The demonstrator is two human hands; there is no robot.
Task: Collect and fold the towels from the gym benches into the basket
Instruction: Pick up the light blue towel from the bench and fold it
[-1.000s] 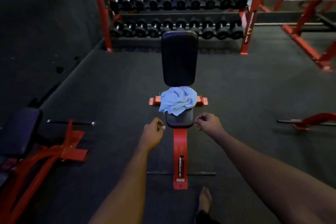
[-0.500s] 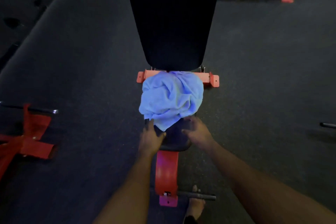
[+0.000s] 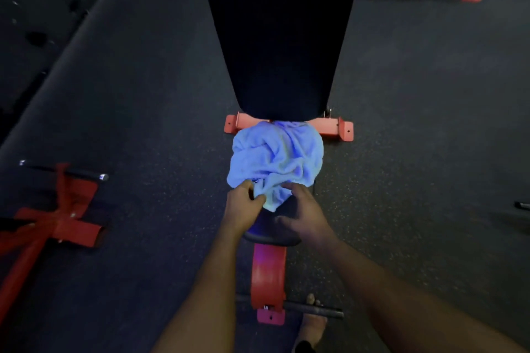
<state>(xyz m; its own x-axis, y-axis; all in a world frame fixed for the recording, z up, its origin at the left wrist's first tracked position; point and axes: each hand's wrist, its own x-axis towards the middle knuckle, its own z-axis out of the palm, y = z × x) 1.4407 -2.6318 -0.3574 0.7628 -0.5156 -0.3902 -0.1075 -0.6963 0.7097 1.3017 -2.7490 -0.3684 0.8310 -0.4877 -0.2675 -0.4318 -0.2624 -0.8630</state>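
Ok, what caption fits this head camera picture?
Left hand pinches a crumpled blue towel on the gym bench; right hand touches its edge.

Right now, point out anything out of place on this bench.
The light blue towel lies crumpled in a heap on the bench seat, by the backrest. The left hand pinches its near edge. Nothing else looks odd.

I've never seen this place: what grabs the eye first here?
The pale blue towel stands out brightest, crumpled on the seat of a red-framed bench, just below its black backrest. Both bare hands meet its near edge: the left hand pinches the cloth, and the right hand reaches it with loose fingers.
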